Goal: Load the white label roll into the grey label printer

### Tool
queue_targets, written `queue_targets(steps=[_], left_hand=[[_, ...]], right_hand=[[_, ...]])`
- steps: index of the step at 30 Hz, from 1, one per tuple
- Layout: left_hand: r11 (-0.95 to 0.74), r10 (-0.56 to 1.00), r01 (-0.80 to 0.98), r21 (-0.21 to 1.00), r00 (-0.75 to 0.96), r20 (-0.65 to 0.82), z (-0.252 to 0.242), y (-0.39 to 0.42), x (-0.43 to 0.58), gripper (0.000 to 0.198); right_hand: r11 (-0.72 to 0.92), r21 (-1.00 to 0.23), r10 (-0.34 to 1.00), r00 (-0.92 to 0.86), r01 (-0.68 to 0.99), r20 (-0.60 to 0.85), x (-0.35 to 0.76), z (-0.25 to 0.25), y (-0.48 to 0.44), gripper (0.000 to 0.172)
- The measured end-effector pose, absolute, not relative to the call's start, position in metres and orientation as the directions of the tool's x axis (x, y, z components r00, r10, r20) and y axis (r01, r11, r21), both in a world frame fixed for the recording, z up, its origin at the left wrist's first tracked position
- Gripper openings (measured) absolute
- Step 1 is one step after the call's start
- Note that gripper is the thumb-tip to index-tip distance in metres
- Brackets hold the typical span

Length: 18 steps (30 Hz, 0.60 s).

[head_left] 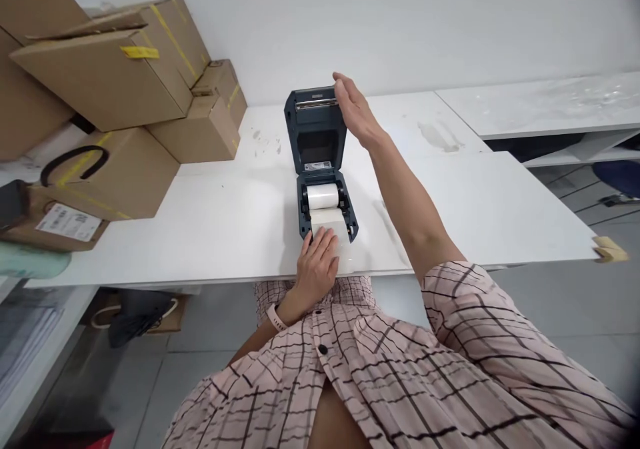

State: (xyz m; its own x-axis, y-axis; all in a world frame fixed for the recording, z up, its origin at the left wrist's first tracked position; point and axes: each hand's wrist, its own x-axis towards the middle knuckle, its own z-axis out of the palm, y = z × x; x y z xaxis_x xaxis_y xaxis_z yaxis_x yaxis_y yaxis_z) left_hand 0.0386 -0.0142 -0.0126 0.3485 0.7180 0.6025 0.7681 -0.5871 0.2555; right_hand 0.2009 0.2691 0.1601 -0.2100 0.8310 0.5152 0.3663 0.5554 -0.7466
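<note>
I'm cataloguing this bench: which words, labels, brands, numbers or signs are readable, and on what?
No text can be read.
White label on a cardboard box at left: too blurred.
Small label inside the printer's raised lid: too small.
Yellow tape on an upper box: any print too blurred.

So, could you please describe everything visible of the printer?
The printer is a dark blue-grey, plastic-looking box open on the white table. Its raised lid bears a shiny bar; its base holds a white roll, with paper running towards the front. The right hand touches the lid, the left hand the paper.
</note>
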Motion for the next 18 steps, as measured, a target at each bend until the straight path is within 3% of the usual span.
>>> queue_targets(steps=[4, 9, 14, 16, 18], left_hand=[[-0.615, 0.697, 0.735, 0.287, 0.336, 0.634, -0.01, -0.018, 0.034, 0.042], [-0.63, 0.697, 0.642, 0.436, 0.222, 0.682, -0.002, -0.024, 0.027, 0.028], [-0.466, 0.733, 0.626, 0.625, -0.123, 0.669, 0.011, -0.026, 0.022, 0.027], [-0.358, 0.761, 0.596, 0.719, -0.26, 0.594, 0.016, -0.016, 0.021, 0.038], [-0.213, 0.845, 0.492, 0.844, -0.34, 0.412, 0.019, -0.001, 0.02, 0.062]], right_hand=[[0.605, -0.723, 0.792, -0.165, 0.334, 0.587, 0.203, 0.151, 0.22, 0.072], [0.716, -0.625, 0.668, -0.047, 0.31, 0.742, 0.209, 0.109, 0.122, 0.045], [0.518, -0.756, 0.82, 0.019, 0.401, 0.572, 0.204, 0.056, 0.067, 0.027], [0.448, -0.82, 0.863, 0.068, 0.356, 0.501, 0.203, 0.04, 0.063, 0.032], [0.362, -0.892, 0.906, 0.12, 0.271, 0.405, 0.203, 0.028, 0.065, 0.056]])
